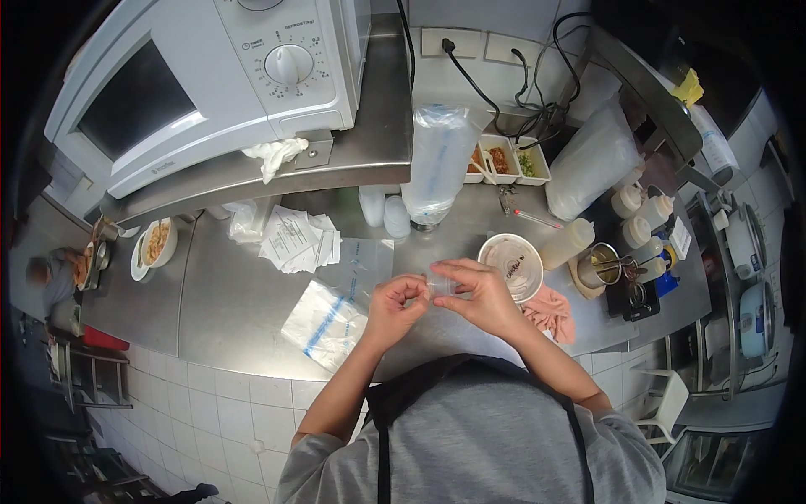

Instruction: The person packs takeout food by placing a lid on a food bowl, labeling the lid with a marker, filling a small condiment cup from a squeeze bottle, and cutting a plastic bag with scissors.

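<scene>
Nearest: a person in grey sleeves with dark straps, two bare hands over the steel counter (243, 311). One small clear cup (441, 282) sits between the hands, above the counter's front half. Right hand (480, 294) pinches it, fingers along the upper side, thumb below. Left hand (398, 307) has thumb and forefinger drawn in at the cup's left edge; cannot tell whether they close on it. Just right, one round white tub (507, 262), lidded, dark handwriting on the lid, not surely legible. Beside it, one pink cloth (550, 311). To the left, one plastic packet (325, 323), blue print too blurred to read; behind it, a heap of printed slips (295, 241), text too small. Farther in: two stacks of pale cups (383, 212), one tall plastic-wrapped stack (434, 164) with blue marks, one red-and-white pen (538, 219). At right, at least five squeeze bottles (567, 242) and one metal pot (599, 267). Against the wall, three white trays (535, 168) of food, the rightmost greenish. On the shelf, one white microwave (210, 92): "TIMER" and "DEFROST" read by its dials; maker's name blurred. Behind, two wall outlets (451, 44). Far left, one other person (57, 281) near trays.
</scene>
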The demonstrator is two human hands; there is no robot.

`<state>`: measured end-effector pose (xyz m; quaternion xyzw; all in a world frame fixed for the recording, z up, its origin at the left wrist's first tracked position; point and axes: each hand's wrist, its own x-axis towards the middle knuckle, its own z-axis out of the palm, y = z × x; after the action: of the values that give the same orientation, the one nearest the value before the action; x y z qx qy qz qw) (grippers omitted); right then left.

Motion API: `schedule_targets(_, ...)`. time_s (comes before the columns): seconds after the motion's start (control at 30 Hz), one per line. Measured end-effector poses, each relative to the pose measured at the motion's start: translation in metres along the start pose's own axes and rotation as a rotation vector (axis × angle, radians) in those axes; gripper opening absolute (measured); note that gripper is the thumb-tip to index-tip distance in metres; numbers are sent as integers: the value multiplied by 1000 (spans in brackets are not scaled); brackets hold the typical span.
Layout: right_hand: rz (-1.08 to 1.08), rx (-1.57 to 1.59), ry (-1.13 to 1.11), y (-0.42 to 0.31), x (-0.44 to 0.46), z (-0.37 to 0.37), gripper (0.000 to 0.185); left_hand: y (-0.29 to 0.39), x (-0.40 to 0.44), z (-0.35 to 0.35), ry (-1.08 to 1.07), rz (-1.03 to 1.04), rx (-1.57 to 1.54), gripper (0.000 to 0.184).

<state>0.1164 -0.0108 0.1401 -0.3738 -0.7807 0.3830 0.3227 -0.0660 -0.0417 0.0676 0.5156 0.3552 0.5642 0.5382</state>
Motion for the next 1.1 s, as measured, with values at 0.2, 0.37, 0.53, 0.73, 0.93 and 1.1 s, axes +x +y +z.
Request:
schedule_targets(0.2, -94, -194, -85, 16, -4, -3, 46, 7, 65, -64, 165, 226, 560, 32)
schedule_targets(0.37, -4, -91, -176, 7, -10, 11, 45, 0, 139, -118, 165, 250, 1055, 63)
schedule_targets(0.53, -21, -192, -158, 23, -13, 2, 45, 4, 163, -133, 41, 114, 1128, 68)
schedule_targets(0.73, 65, -117, -189, 10, 6, -1, 42, 23, 170, -143, 10, 143, 949, 51)
schedule_targets(0.93, -19, -103, -216, 0, 59, 2, 39, -23, 173, -188, 198, 329, 1105, 47)
schedule_targets(1.1, -242, -370, -145, 9, 123, 32, 37, -14, 147, -202, 444, 146, 361, 42)
